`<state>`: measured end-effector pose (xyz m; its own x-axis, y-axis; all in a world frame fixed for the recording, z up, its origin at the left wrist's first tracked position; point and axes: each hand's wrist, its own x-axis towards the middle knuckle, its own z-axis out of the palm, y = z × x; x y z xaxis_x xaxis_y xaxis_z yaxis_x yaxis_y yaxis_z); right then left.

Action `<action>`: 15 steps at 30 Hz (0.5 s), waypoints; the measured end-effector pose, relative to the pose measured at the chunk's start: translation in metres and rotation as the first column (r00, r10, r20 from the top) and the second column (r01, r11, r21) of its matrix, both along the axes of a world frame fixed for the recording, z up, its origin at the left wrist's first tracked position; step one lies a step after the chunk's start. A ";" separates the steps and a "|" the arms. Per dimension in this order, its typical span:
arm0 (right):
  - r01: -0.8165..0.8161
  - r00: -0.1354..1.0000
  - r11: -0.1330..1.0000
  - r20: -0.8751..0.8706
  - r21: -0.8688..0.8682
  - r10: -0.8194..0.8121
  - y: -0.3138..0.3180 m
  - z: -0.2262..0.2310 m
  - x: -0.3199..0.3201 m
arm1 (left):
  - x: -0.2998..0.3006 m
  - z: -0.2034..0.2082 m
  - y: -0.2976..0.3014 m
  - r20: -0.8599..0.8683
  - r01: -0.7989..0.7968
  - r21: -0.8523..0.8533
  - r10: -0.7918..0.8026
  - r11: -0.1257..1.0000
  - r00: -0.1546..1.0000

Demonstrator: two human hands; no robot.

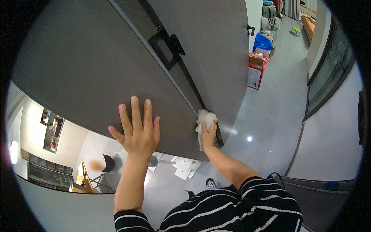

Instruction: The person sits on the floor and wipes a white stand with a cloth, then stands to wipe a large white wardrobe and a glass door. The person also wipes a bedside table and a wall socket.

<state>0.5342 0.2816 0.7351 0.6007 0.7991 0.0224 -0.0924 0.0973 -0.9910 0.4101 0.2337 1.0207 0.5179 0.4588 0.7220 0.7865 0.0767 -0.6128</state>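
Note:
A large dark grey door (pixel 85 62) swings across the upper left, its pale edge strip running diagonally. Flat against its face lies my left hand (pixel 135 131), fingers spread and holding nothing. My right hand (pixel 210 135) grips a whitish cloth (pixel 206 118) and presses it at the lower end of the door's edge, beside the gap to the frame. A black hinge (pixel 168 44) joins the door to a grey panel (pixel 220 46) farther up that gap. The cloth covers part of the edge beneath it.
Red cardboard box (pixel 256 73) and blue bag (pixel 262 42) stand along the hallway's left wall. Glossy tiled floor (pixel 266 112) runs down the hallway. Below the door is a white stand-like object (pixel 185 166). A black stool (pixel 109 163) and shelves (pixel 54 133) show at lower left.

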 end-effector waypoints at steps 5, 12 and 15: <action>-0.031 0.934 0.790 0.299 0.612 -0.194 0.033 0.199 0.027 | -0.002 -0.004 -0.004 -0.001 -0.009 -0.020 0.009 1.000 1.000; 0.016 0.851 0.861 0.445 0.508 -0.278 0.053 0.153 0.017 | 0.003 -0.001 0.000 -0.009 0.006 0.006 -0.006 1.000 1.000; 0.063 0.934 0.985 0.338 0.163 -0.116 0.034 0.045 0.006 | 0.002 -0.004 0.003 -0.022 0.021 0.027 -0.021 0.999 1.000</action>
<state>0.5405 0.3151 0.7804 0.6036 0.7141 0.3545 0.2685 0.2366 -0.9338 0.4121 0.2367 1.0164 0.5431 0.4280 0.7224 0.7744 0.0772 -0.6280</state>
